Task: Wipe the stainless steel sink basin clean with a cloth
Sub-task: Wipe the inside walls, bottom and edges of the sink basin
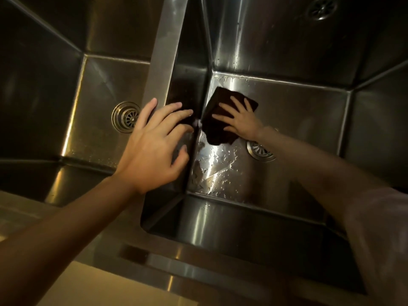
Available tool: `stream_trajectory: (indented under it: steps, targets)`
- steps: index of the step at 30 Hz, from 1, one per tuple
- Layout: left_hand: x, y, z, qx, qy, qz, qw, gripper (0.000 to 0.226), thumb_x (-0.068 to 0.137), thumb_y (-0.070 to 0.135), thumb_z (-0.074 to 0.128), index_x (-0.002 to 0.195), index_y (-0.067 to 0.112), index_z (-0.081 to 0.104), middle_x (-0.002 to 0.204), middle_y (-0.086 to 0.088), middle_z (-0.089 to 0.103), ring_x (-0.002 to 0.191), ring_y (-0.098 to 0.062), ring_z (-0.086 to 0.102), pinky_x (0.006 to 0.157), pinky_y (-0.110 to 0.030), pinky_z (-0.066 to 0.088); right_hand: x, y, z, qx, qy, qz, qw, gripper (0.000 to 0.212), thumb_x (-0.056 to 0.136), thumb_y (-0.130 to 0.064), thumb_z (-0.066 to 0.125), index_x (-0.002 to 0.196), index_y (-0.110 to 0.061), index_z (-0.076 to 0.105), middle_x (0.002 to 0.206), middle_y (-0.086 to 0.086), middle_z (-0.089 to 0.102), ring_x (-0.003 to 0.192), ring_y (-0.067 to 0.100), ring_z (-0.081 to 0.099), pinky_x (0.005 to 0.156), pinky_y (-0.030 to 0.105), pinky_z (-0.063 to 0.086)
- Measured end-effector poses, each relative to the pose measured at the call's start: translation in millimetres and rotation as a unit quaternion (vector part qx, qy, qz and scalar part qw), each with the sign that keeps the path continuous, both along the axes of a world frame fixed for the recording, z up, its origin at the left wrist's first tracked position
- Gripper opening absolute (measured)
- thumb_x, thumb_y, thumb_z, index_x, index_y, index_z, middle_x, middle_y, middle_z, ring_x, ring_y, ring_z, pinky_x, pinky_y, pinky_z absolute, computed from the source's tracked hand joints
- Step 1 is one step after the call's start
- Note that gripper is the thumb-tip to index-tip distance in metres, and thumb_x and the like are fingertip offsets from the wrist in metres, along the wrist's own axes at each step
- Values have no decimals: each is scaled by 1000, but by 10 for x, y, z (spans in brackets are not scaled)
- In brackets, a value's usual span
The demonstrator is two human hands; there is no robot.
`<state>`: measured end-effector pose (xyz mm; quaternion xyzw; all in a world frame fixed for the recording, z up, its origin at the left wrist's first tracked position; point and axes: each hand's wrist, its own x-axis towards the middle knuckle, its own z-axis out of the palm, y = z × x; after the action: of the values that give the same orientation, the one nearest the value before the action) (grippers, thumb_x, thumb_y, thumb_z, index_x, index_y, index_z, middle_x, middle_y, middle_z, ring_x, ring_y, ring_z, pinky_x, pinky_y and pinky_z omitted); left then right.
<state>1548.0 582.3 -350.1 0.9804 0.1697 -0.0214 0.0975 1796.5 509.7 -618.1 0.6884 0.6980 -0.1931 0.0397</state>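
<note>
Right hand (241,122) flat, fingers spread, pressing the dark cloth (220,120) onto the floor of the right basin (298,111), centre frame, tight against the left wall. Left hand (154,144) braces on the divider (163,62), fingers loosely spread, gripping nothing. Best to keep that palm flat and sweep toward the drain (260,151), where droplets (216,171) sit lower centre.

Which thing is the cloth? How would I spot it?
Find the right basin of the double steel sink, the wet one. On its floor, near the divider, the right hand presses flat on the cloth. It is the only dark, soft thing among shiny metal.
</note>
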Motion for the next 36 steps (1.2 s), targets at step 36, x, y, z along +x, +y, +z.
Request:
stream_trajectory:
  steps: [36]
  targets:
    - [2, 26, 10, 3, 9, -13, 1000, 32, 84, 28, 50, 100, 10, 70, 131, -7, 59, 134, -26, 42, 119, -47, 12, 324, 470, 127, -28, -28, -39, 998, 59, 96, -45, 42, 149, -43, 15, 160, 0, 14, 147, 33, 5, 115, 58, 8]
